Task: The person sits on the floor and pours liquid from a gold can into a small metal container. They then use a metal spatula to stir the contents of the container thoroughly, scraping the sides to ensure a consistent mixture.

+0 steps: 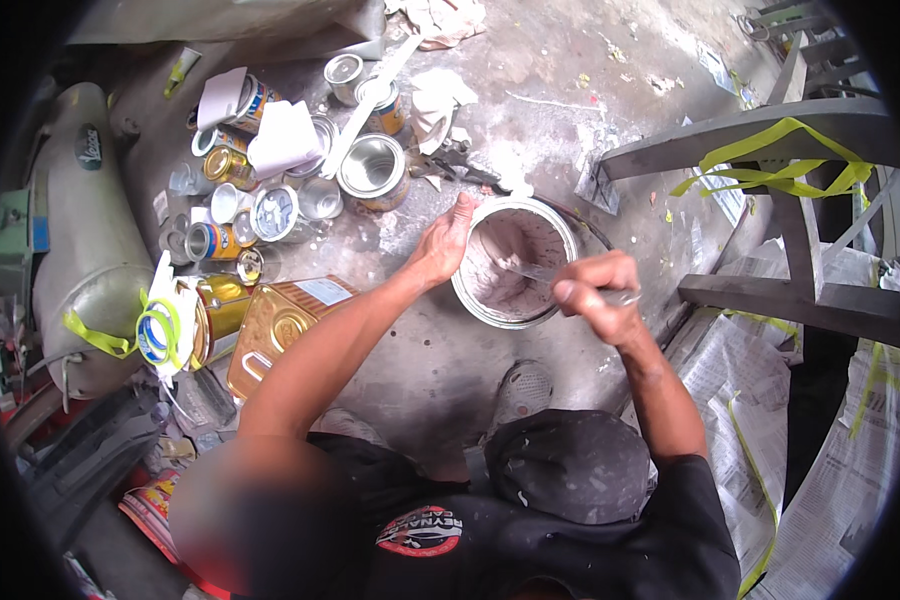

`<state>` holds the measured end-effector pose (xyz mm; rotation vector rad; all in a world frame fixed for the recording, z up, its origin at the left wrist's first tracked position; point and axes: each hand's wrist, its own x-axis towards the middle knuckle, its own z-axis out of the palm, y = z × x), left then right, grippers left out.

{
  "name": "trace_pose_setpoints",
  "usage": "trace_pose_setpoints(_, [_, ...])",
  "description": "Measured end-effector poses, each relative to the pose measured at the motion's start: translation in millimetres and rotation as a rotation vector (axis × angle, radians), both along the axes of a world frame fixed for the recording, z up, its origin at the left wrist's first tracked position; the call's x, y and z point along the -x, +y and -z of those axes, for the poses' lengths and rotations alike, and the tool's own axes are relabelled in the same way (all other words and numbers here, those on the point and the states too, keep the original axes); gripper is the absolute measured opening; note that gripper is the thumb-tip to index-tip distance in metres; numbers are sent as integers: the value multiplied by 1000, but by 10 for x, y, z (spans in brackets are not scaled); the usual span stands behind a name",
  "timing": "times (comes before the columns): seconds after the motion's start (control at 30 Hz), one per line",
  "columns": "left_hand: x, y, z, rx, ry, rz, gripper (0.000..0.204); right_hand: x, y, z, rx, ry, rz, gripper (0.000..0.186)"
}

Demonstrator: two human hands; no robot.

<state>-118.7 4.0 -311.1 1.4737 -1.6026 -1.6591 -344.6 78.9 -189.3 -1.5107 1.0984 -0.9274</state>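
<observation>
A round metal can [476, 300] with pale grey-pink paste inside stands on the concrete floor in front of me. My left hand [443, 243] grips its rim on the left side. My right hand [594, 291] is closed on the handle of a thin metal stirring blade [526, 269], which reaches down into the paste. My shoe [523, 388] shows just below the can.
Several small open tins [372, 170] and rags crowd the floor at upper left. A gold rectangular can [282, 326] and a tape roll [156, 336] lie left. A grey scooter panel [88, 232] sits far left. A grey metal frame with yellow tape [770, 130] and newspapers [732, 400] lie right.
</observation>
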Motion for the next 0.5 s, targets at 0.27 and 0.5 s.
trace_pose_setpoints(0.27, [50, 9, -132, 5, -30, 5, 95, -548, -295, 235, -133, -176, 419, 36])
trace_pose_setpoints(0.5, [5, 33, -121, 6, -16, 7, 97, -528, -373, -50, 84, -81, 457, 44])
